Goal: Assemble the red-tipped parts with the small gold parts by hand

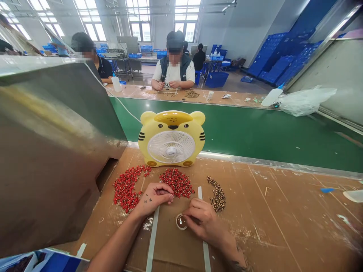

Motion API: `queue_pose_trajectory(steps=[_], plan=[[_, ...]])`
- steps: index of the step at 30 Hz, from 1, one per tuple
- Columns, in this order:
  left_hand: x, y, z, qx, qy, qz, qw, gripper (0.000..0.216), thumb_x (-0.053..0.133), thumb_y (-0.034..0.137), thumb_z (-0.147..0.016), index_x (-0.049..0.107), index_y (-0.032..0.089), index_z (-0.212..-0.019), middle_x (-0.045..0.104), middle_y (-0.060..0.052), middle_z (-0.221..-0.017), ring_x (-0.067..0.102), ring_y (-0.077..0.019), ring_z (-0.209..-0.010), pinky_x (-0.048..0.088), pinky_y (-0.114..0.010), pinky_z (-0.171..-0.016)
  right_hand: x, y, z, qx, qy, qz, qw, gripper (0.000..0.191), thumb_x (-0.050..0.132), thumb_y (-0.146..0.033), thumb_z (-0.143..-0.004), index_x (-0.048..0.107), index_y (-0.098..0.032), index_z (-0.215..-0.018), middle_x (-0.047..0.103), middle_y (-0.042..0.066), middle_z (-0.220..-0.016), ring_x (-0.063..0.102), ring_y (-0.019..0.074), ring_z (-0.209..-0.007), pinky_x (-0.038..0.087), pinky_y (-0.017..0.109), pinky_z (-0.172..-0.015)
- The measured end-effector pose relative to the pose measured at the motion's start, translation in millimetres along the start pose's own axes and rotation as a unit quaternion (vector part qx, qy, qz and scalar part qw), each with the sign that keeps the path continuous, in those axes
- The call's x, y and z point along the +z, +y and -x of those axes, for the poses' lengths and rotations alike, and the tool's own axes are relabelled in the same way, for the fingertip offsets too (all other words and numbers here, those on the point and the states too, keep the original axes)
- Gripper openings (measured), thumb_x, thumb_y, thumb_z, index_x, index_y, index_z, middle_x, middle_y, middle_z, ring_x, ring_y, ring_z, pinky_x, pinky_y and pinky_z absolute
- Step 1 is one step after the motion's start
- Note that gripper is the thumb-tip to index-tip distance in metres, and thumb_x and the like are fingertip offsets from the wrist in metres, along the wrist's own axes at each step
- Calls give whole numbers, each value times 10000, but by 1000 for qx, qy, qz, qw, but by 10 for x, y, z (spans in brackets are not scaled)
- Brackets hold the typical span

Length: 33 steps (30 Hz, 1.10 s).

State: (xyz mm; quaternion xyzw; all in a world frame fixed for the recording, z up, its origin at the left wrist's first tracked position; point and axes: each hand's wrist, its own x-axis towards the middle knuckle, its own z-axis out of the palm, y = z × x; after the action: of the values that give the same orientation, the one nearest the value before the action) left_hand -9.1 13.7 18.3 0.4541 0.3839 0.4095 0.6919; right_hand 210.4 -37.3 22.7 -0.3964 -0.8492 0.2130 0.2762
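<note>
My left hand [155, 197] is closed in a pinch at the front edge of a pile of small red pieces [177, 182]. Whatever its fingertips hold, if anything, is too small to make out. Closed as well, my right hand [206, 216] has its thumb and forefinger at the rim of a small round clear dish [181, 222] with brownish contents or a see-through base. I cannot tell what lies between those fingers. A second red pile [126, 190] curves to the left of my left hand. Beyond my right hand lies a curved pile of small gold-and-black pieces [217, 194].
A yellow tiger-faced fan [171, 139] stands behind the piles. At left rises a large metal box [56, 151]. A green belt [241, 130] runs across beyond the fan. A co-worker [173, 68] sits opposite; a clear plastic bag [307, 100] lies at far right.
</note>
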Motion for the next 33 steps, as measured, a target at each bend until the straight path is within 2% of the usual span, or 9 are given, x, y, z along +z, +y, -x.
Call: queue_pose_trajectory(steps=[5, 10, 14, 17, 24, 28, 33], plan=[[-36, -82, 47, 13, -56, 36, 998, 106, 814, 193, -698, 777, 138, -781, 686, -38, -785, 654, -122, -628, 519, -222, -598, 6, 5, 23, -35, -10, -37, 999, 157, 545, -131, -844, 611, -177, -710, 524, 11, -654, 479, 142, -636, 309, 262, -578], [-18, -128, 68, -40, -69, 56, 995, 135, 827, 175, -679, 781, 149, -803, 727, -48, -782, 710, -153, -681, 509, -203, -599, 29, 35, -1, -36, -4, -44, 998, 173, 519, -128, -856, 604, -182, -715, 519, 8, -632, 471, 147, -626, 302, 266, -575], [-7, -163, 57, -69, -64, 74, 993, 149, 813, 201, -708, 773, 133, -835, 751, -62, -722, 703, -142, -654, 509, -201, -611, 35, 80, 11, -25, 12, -56, 998, 162, 514, -135, -862, 627, -181, -755, 547, 21, -663, 479, 147, -632, 312, 265, -578], [-3, -166, 52, -82, -42, 85, 992, 167, 824, 212, -696, 764, 120, -822, 752, -65, -706, 692, -140, -642, 511, -207, -606, 26, 85, 17, -28, -4, -57, 998, 171, 519, -138, -854, 611, -185, -717, 528, 8, -626, 465, 144, -610, 315, 267, -576], [-14, -166, 49, -77, -10, 89, 993, 202, 841, 230, -669, 754, 122, -816, 739, -52, -683, 663, -133, -631, 498, -211, -602, 36, 77, 3, -31, -18, -38, 999, 192, 505, -139, -849, 590, -193, -685, 527, 11, -617, 468, 151, -613, 318, 274, -574], [-11, -156, 45, -71, -11, 93, 993, 192, 836, 226, -678, 755, 121, -818, 737, -47, -666, 653, -121, -610, 494, -205, -603, 51, 102, 14, -30, 3, -36, 999, 188, 496, -141, -870, 602, -189, -722, 546, 22, -647, 471, 152, -624, 315, 272, -578], [6, -143, 62, -82, -15, 91, 992, 190, 839, 218, -676, 756, 123, -816, 738, -44, -665, 647, -107, -603, 487, -193, -605, 52, 93, 15, -38, -1, -41, 998, 177, 516, -128, -844, 582, -189, -692, 525, 10, -625, 462, 148, -615, 312, 271, -581]])
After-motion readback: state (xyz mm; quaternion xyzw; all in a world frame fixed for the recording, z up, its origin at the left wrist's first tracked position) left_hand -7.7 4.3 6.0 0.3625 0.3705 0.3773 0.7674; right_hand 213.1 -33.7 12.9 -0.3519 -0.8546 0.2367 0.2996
